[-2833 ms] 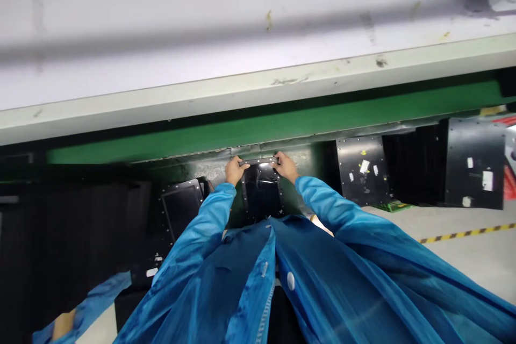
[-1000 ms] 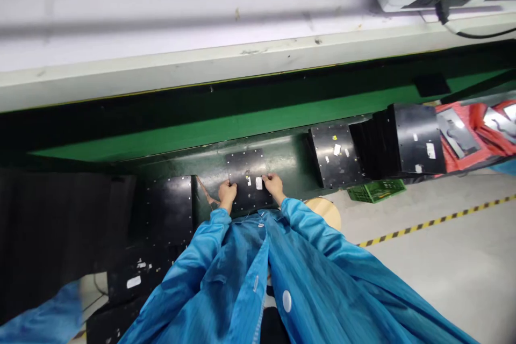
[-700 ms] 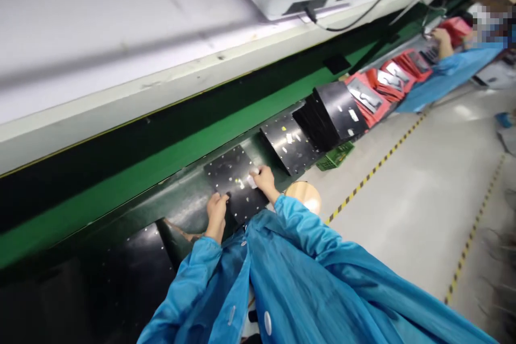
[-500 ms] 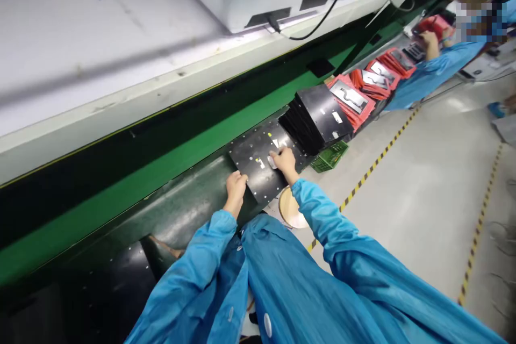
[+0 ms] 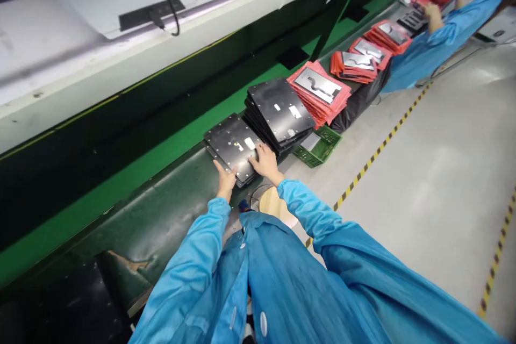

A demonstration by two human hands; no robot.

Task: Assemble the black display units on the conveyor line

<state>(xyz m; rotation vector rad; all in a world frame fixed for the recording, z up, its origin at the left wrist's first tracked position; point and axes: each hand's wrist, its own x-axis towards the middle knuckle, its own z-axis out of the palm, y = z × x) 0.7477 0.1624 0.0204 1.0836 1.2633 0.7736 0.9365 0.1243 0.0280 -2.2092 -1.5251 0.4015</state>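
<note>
A flat black panel (image 5: 230, 140) with small dots along its edges and white labels lies at a slight offset over another dark panel on the green bench. My left hand (image 5: 226, 178) grips its near left edge, with the thumb on top and the index finger stretched along the side. My right hand (image 5: 266, 164) holds the near right edge, thumb over the surface; its other fingertips are partly hidden. Directly beyond the right hand stands a stack of similar black panels (image 5: 278, 110), also labelled.
Red-wrapped stacks (image 5: 320, 88) continue along the bench (image 5: 153, 226) toward a co-worker's hand (image 5: 434, 16). A green crate (image 5: 318, 145) and a round wooden stool (image 5: 274, 204) stand below. The white shelf (image 5: 161, 54) overhangs the far side. More black panels (image 5: 80, 301) lie lower left.
My view has shifted, bringing the red stacks closer. My right hand has gone from a white piece on the panel's surface to its near right edge. The panel now sits offset over another.
</note>
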